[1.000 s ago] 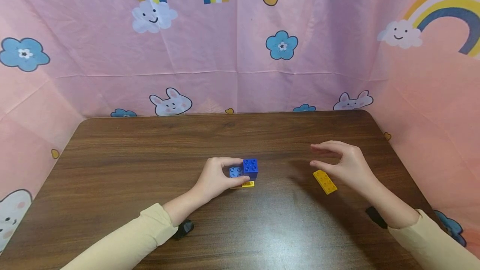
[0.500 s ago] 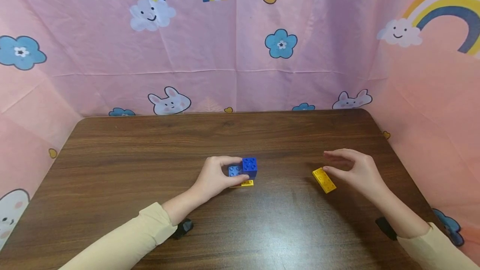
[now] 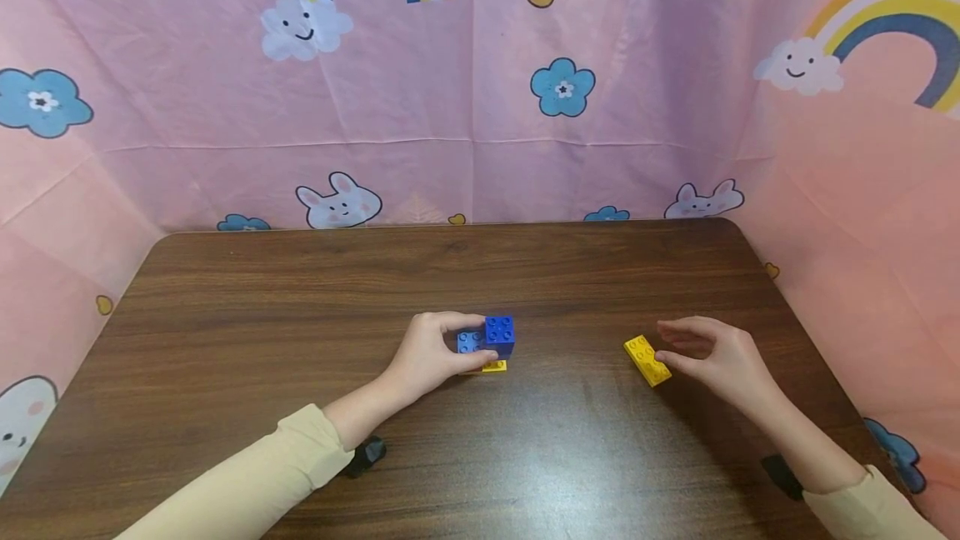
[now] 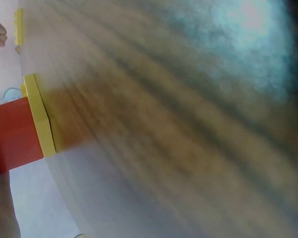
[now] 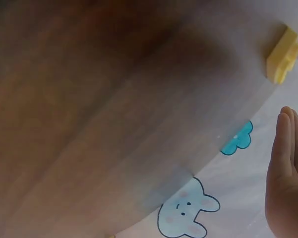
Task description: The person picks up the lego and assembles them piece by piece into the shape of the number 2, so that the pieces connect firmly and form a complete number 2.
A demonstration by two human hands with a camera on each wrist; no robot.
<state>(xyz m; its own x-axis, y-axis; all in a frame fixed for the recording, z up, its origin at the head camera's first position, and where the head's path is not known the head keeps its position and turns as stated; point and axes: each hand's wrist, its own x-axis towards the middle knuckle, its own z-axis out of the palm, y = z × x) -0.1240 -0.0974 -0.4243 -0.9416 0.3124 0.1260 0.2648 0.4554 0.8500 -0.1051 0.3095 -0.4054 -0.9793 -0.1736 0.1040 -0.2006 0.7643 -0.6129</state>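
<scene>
My left hand (image 3: 435, 355) grips a small stack of building bricks between thumb and fingers. On top of it sits a dark blue brick (image 3: 500, 335), with a lighter blue brick (image 3: 469, 342) lower beside it. In the left wrist view a red brick (image 4: 17, 134) stands on a yellow plate (image 4: 39, 116), which is the stack's base. Another yellow brick plate (image 3: 643, 358) lies flat on the table to the right. My right hand (image 3: 723, 361) hovers just right of that plate, fingers relaxed and holding nothing; from the head view I cannot tell whether the thumb touches it.
The brown wooden table (image 3: 315, 282) is enclosed at the back and sides by a pink printed cloth (image 3: 420, 98). Dark wrist straps show under both forearms, including a black piece (image 3: 365, 457) at the left wrist.
My right hand has moved right and a little toward me, from above the loose yellow plate to its right side. The left hand and the stack stay in place.
</scene>
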